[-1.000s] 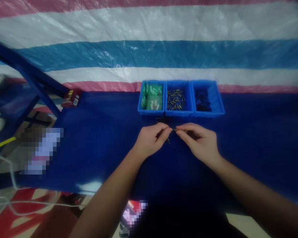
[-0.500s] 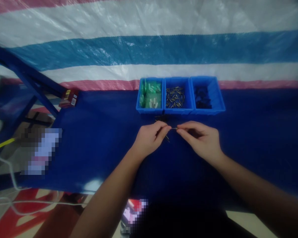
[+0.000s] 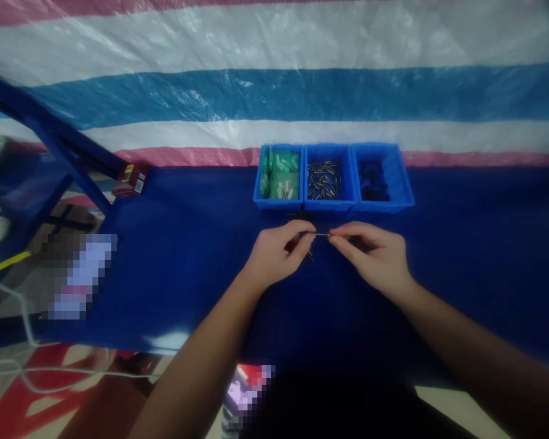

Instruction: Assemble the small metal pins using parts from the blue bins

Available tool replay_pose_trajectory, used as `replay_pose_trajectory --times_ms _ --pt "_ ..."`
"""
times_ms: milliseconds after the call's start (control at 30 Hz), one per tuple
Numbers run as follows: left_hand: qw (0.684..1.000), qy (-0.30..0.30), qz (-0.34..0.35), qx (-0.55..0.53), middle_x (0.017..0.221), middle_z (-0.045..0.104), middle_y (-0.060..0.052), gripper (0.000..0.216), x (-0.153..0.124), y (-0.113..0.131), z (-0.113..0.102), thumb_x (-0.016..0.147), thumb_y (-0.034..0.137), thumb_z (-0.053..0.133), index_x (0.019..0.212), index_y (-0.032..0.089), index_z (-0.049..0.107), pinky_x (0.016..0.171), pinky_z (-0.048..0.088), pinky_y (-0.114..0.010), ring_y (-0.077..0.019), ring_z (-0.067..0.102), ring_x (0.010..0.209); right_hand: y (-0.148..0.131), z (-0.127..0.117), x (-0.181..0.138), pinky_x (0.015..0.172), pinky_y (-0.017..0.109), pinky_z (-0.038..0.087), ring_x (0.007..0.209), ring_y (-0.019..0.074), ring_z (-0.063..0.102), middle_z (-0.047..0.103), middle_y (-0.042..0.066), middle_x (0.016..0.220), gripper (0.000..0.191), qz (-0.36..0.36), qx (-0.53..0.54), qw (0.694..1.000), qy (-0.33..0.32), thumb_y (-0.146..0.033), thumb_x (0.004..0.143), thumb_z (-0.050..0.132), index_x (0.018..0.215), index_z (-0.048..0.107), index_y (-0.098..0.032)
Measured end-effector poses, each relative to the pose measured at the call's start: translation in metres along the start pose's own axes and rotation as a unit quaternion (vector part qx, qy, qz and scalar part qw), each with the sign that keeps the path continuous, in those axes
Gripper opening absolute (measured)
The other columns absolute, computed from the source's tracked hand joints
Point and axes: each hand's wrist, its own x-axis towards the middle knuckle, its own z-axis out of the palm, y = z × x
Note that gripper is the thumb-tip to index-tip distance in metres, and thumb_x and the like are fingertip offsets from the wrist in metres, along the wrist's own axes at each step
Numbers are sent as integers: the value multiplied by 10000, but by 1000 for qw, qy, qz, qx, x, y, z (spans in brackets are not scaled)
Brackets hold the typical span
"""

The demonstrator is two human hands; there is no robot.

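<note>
Just before bins (image 3: 330, 206), pinched pin (image 3: 322, 235)

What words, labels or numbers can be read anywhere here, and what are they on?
No text can be read.
Red box: it carries yellow and white labels, but they are too small and blurred to read.
Blue bins: no lettering shows on them.
</note>
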Motion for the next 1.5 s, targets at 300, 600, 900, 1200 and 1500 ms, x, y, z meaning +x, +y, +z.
replay_pose_trajectory --times_ms 300,600,900,1200,1500 --pt "1000 10 13 -18 670 652 42 76 1 1 -2 926 224 644 974 202 699 580 469 -177 -62 568 544 3 -2 0 708 347 611 802 206 741 794 28 928 85 -7 -11 1000 -18 -321 848 781 916 802 -274" --pt "999 -34 -8 -16 705 673 28 128 2 3 -6 970 269 598 931 195 695 582 452 -197 -71 579 566 2 0 0 697 354 605 800 205 734 792 28 927 88 -22 -17 999 -30 -313 854 774 930 797 -274" --pt "1000 -14 -1 -6 681 675 46 170 0 0 -2 930 292 675 1075 208 705 596 482 -173 -62 588 540 4 1 1 661 314 602 741 183 737 802 20 892 97 7 -3 1000 -19 -310 834 791 916 805 -259" --pt "999 -43 -28 9 766 724 27 148 2 1 -3 982 306 610 969 192 703 620 478 -175 -66 635 597 4 1 0 667 305 596 745 182 739 806 26 902 110 13 3 999 -31 -312 823 796 911 811 -248" --pt "1000 -19 -4 -2 633 644 60 163 1 -2 -1 933 301 684 1064 207 706 596 469 -177 -62 578 533 5 2 1 611 299 589 679 170 720 802 29 855 130 43 28 998 -22 -331 811 804 904 812 -240"
